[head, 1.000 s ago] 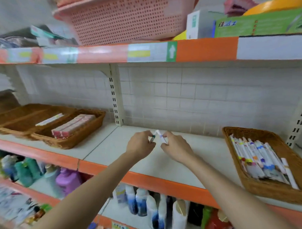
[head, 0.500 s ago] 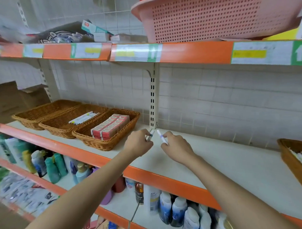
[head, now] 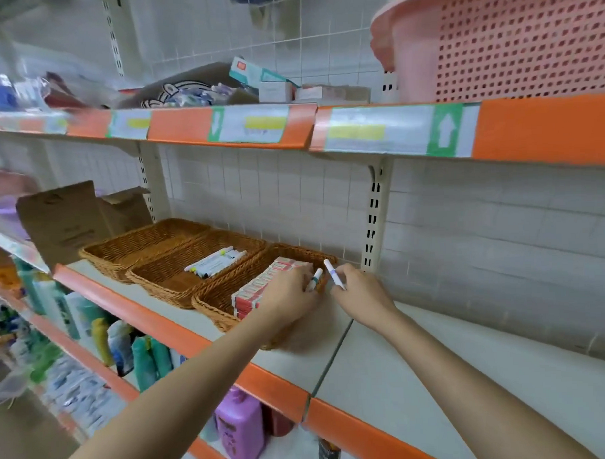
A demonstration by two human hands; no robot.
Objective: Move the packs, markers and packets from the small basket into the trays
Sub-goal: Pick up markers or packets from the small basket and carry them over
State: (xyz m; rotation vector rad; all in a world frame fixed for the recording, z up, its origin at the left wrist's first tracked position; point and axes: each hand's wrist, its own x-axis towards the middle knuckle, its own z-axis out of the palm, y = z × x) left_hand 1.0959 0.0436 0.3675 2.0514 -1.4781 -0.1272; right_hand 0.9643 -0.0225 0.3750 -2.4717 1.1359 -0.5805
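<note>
Both hands have carried their markers leftward along the shelf [head: 419, 369] since the earlier frames, and the three wicker trays now sit right at the fingertips, where before they lay well off to the left

Largest first: the shelf board runs under both forearms. Nearest tray [head: 211, 301], holding red packs [head: 262, 285], lies directly under and just left of the left hand [head: 289, 295]. Middle tray [head: 158, 279], further left of that hand, already holds a small bunch of markers [head: 214, 261]; the far tray [head: 137, 240] beyond it looks empty.

Left hand has its fingers curled, pinching a white marker with a green band [head: 315, 278] that pokes out on its right side, above the packs. Right hand [head: 360, 296] pinches a white marker with a blue band [head: 333, 274], tip pointing up and left, just right of the nearest tray's corner and apart from the left hand.

As I judge it, these two belong with the other markers, so both hands should pass over the packs to the middle tray, lower the pens flat and parallel to those lying there, and release only once they rest on the weave, lest one roll among the packs
</note>
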